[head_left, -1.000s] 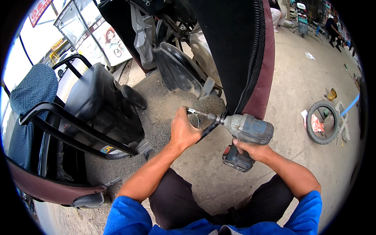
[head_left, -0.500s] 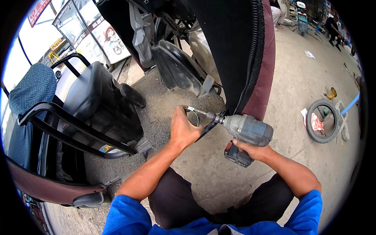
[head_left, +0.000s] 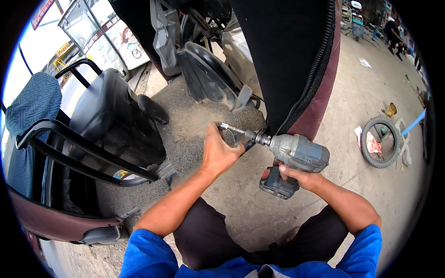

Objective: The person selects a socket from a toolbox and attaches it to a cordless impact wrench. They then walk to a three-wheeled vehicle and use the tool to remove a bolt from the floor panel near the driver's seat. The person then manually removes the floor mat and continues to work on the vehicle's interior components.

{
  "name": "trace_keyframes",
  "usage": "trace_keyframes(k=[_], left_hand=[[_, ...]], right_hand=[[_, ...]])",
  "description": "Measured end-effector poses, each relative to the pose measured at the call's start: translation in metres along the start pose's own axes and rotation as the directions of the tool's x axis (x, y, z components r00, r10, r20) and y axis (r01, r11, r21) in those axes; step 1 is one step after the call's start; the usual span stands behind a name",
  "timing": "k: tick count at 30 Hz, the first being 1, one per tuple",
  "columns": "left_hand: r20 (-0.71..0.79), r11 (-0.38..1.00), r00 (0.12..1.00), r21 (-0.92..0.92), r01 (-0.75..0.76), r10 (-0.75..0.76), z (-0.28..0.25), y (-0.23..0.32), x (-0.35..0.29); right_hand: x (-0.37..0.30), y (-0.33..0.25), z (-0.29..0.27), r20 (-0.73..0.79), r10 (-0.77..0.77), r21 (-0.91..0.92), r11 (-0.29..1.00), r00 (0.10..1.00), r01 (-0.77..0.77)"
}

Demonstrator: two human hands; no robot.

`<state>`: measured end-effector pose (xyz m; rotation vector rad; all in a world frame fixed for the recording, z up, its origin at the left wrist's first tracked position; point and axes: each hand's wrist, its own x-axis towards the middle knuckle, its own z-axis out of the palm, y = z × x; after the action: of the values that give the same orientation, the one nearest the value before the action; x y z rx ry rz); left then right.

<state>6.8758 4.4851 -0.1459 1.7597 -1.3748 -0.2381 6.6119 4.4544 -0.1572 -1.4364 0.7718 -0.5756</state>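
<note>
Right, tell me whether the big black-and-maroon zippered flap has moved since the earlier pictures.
Yes: the zippered flap has shifted to the right in view; its upper part now reaches nearer the white scrap on the floor.

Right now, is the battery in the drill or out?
In: the battery sits at the base of the drill, which the right hand holds.
</note>
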Motion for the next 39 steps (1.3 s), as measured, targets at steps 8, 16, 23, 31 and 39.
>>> trace_keyframes(k=[8, 16, 23, 31, 39], left_hand=[[-0.090, 0.990, 0.996, -0.134, -0.033, 0.021, -0.001, -0.001, 0.000], [-0.008, 0.919, 0.998, -0.389, 0.060, -0.068, -0.001, -0.016, 0.002], [0.093, 0.949, 0.996, -0.312, 0.043, -0.015, -0.004, -0.011, -0.007], [0.159, 0.964, 0.984, -0.241, 0.111, -0.073, 0.001, -0.001, -0.011], [0.344, 0.963, 0.935, -0.268, 0.010, 0.086, 0.009, 0.014, -0.021]], right_hand=[[-0.004, 0.002, 0.000, -0.039, -0.047, 0.066, 0.997, 0.998, 0.050], [-0.006, -0.001, -0.014, 0.050, -0.034, 0.089, 0.996, 0.998, 0.029], [-0.018, 0.014, -0.054, 0.216, 0.101, 0.175, 0.974, 0.971, -0.140], [-0.061, 0.110, -0.097, 0.265, 0.442, 0.142, 0.861, 0.857, -0.488], [-0.093, 0.207, -0.109, 0.156, 0.791, 0.172, 0.568, 0.592, -0.805]])
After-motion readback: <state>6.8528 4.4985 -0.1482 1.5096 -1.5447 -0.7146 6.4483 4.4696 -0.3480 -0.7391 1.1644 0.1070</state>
